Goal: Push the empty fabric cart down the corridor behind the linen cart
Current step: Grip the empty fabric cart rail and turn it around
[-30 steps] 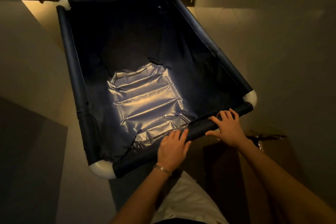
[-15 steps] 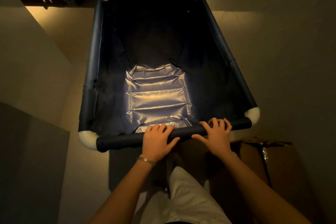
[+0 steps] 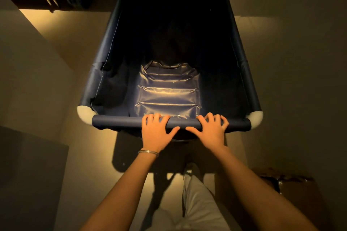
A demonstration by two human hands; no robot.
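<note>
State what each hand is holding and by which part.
Both the left hand and right hand grip the fabric cart by its near top rail, fingers curled over it.

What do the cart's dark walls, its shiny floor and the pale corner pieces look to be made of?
The cart walls look like matte navy woven fabric: they sag and crease, with a pale seam along the edge. The floor panel looks like glossy coated fabric or vinyl, since it reflects light in puffy ridges. The corner pieces seem to be smooth white plastic, probably pipe elbows.

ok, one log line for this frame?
phase: pushing | left hand: on near rail | right hand: on near rail | fabric cart: empty
</note>
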